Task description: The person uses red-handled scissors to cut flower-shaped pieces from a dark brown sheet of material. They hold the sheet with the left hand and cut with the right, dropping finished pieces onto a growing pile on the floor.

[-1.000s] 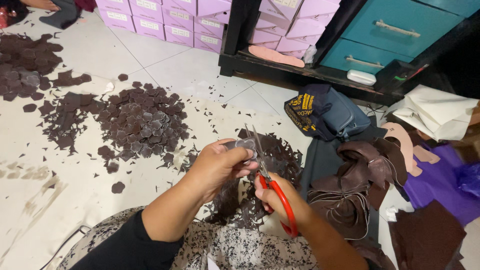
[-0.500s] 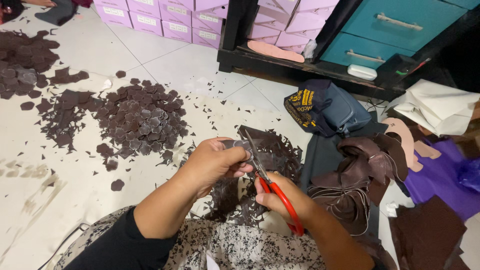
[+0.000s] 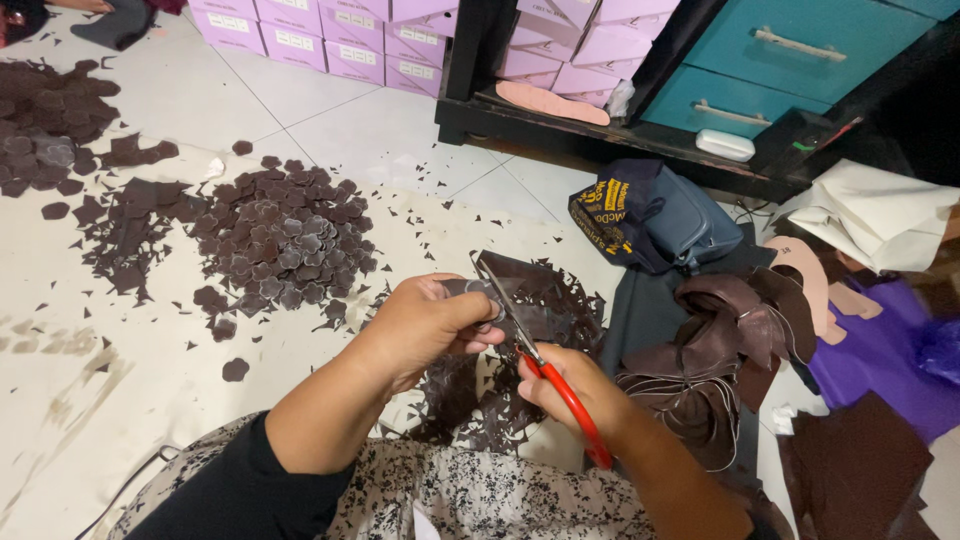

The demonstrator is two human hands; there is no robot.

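Above the scrap heap [image 3: 500, 400] on the tiled floor, the left hand [image 3: 425, 325] pinches a small brown piece [image 3: 478, 290] between curled fingers. Right of the heap, the right hand [image 3: 575, 395] grips red-handled scissors [image 3: 530, 350], blades at the piece. Left of the heap lies a pile of cut flower shapes [image 3: 285, 235]; right of it, brown strips [image 3: 730, 350].

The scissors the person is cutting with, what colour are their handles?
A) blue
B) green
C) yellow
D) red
D: the scissors in the right hand have bright red handles, while the left hand pinches a small dark brown piece at the blades.
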